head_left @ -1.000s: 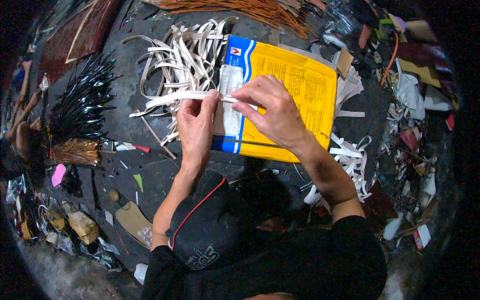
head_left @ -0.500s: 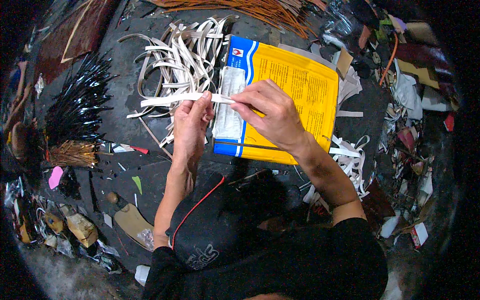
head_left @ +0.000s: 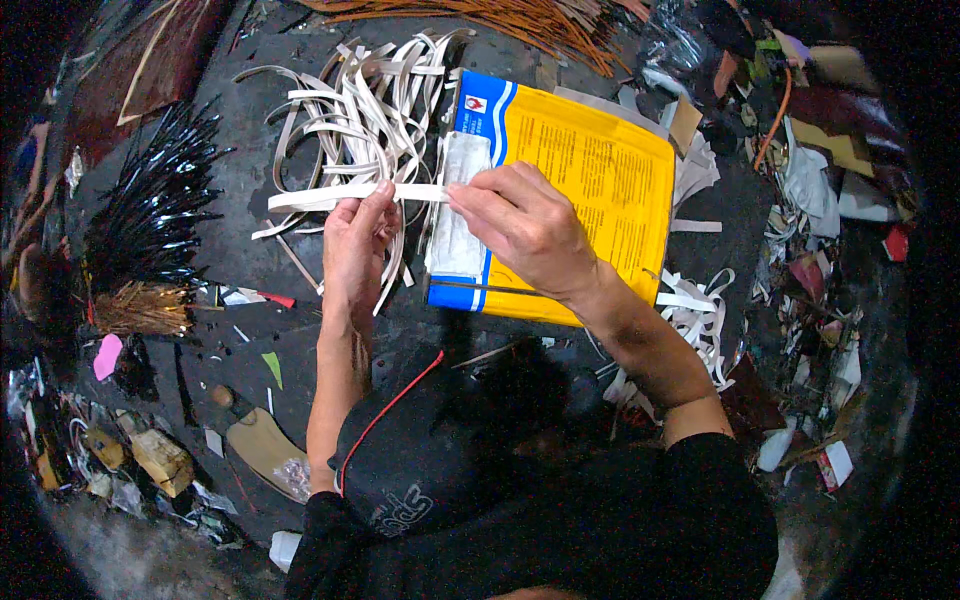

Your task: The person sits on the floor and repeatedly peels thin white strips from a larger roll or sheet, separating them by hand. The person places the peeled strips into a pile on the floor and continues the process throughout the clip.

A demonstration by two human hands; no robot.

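Observation:
A flat white strip [head_left: 420, 193] is stretched sideways between my two hands. My left hand [head_left: 358, 232] pinches it near its middle, with the left part of the strip sticking out past the thumb. My right hand [head_left: 522, 222] pinches its right end above a yellow and blue tin sheet [head_left: 590, 195] printed with small text. A whitish patch [head_left: 460, 215] covers part of the sheet's left side, just under the right fingertips. Beyond my left hand lies a tangled heap of similar white strips [head_left: 365, 115].
A bundle of black strips [head_left: 160, 195] lies at the left, and long orange-brown strips [head_left: 510, 22] at the far edge. More white strips [head_left: 700, 315] curl beside my right forearm. A curved wooden-handled blade [head_left: 262, 448] rests at lower left. Mixed scraps [head_left: 815, 270] litter the right.
My left hand has shifted left and slightly nearer along with the strip. My right hand has also moved a little left, still pinching the strip's end.

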